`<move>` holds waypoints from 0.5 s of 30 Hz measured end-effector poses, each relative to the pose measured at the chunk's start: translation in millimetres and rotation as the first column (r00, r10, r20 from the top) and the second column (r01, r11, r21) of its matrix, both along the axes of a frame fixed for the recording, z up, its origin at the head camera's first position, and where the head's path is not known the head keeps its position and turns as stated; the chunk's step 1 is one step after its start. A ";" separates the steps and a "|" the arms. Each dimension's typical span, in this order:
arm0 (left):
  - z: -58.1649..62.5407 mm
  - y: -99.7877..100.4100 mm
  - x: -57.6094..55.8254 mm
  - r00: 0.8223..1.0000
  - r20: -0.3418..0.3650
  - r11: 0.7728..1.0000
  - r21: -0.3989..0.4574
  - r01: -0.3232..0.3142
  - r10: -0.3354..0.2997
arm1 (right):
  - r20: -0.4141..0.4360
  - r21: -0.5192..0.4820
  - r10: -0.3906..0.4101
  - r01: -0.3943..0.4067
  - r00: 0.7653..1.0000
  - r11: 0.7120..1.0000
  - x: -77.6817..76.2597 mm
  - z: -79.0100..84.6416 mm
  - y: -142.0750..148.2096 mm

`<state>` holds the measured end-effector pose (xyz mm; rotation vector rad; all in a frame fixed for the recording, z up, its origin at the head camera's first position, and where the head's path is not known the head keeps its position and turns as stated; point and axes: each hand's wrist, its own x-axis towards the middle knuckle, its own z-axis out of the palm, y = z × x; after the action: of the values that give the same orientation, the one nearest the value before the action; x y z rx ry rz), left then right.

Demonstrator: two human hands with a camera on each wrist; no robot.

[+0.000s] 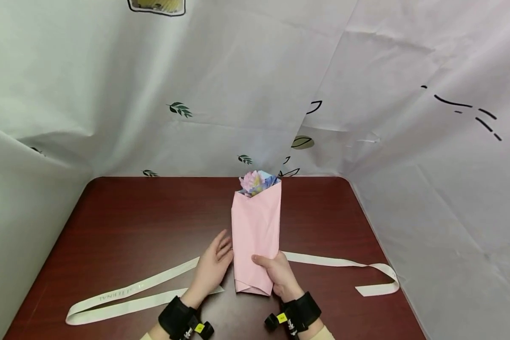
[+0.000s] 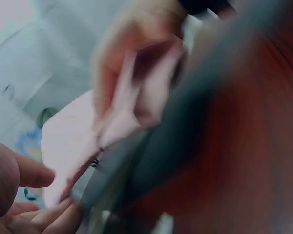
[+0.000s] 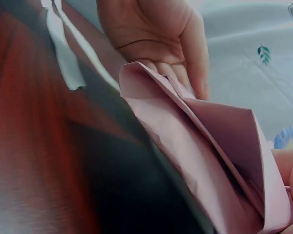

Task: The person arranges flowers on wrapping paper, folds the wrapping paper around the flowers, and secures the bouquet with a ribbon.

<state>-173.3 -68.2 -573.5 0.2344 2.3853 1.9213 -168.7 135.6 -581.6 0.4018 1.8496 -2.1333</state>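
Observation:
A small bouquet wrapped in pink paper (image 1: 257, 236) stands out in the middle of the head view, its pink and blue flowers (image 1: 255, 182) showing at the top. My right hand (image 1: 280, 274) grips its lower right side, thumb across the front. Beside the left edge of the wrap is my left hand (image 1: 214, 262), fingers extended and loosely spread; whether they touch the paper I cannot tell. A long white ribbon (image 1: 335, 260) runs out to both sides, its middle hidden behind the bouquet. The folded lower end of the pink paper (image 3: 171, 131) shows in the right wrist view.
The dark red-brown table (image 1: 153, 212) has rounded far corners. Pale printed cloth (image 1: 238, 71) hangs behind it and along both sides. At the left the ribbon doubles back in a loop (image 1: 72, 315); its right end (image 1: 371, 290) curls near the table's edge.

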 end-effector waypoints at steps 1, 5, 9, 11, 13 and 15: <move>-2.0 1.2 2.3 0.997 -0.077 0.995 -0.100 0.006 -0.013 | 0.007 -0.004 0.005 -0.005 1.000 1.000 0.6 -2.5 -0.3; -6.8 7.3 9.0 0.923 -0.325 0.892 -0.450 0.041 -0.206 | 0.003 0.008 0.017 -0.017 1.000 1.000 -0.1 -8.1 -1.0; -9.2 12.9 12.0 0.846 -0.341 0.787 -0.600 0.139 -0.410 | -0.015 0.031 0.051 -0.050 0.999 0.998 -3.5 -10.3 -1.0; -11.1 14.5 12.9 0.827 -0.320 0.743 -0.648 0.166 -0.463 | -0.025 0.052 0.074 -0.072 0.997 0.996 -4.6 -11.3 -1.5; -13.2 15.5 14.1 0.822 -0.294 0.713 -0.677 0.181 -0.488 | -0.028 0.076 0.090 -0.087 0.996 0.993 -5.3 -12.3 -2.2; -15.6 16.6 14.7 0.824 -0.275 0.694 -0.696 0.185 -0.495 | -0.037 0.107 0.101 -0.096 0.994 0.990 -6.0 -12.6 -3.0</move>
<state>-158.5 -51.6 -589.1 1.0877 2.8245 0.8433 -174.6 132.6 -594.3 0.2840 1.9682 -2.0005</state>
